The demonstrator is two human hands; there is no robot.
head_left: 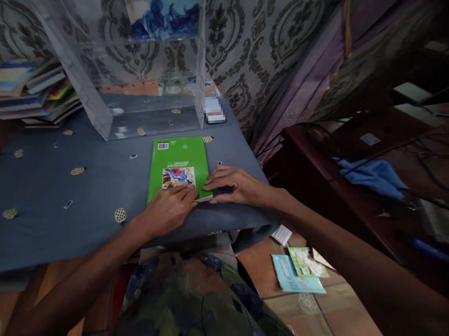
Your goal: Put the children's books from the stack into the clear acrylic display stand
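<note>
A green book (pixel 180 151) lies on the blue tablecloth, its barcode at the far end and its printed title upside down to me. My left hand (pixel 171 209) is closed over the near edge, with its fingers across the colourful cover picture. At the near right corner my right hand (pixel 239 186) grips the book, fingers on the right side and thumb low by the corner. The undersides of both hands are hidden. Just beyond the book stands a clear acrylic stand (pixel 153 120), with a blue wave-patterned picture (pixel 165 17) in its upper part.
Stacked books (pixel 33 93) rise at the table's back left. A small pixelated item (pixel 215 110) sits right of the stand. Booklets (pixel 297 275) lie on the tiled floor below the table's right edge. A dark red cabinet (pixel 316 167) with cables and a blue cloth (pixel 373 176) is at right.
</note>
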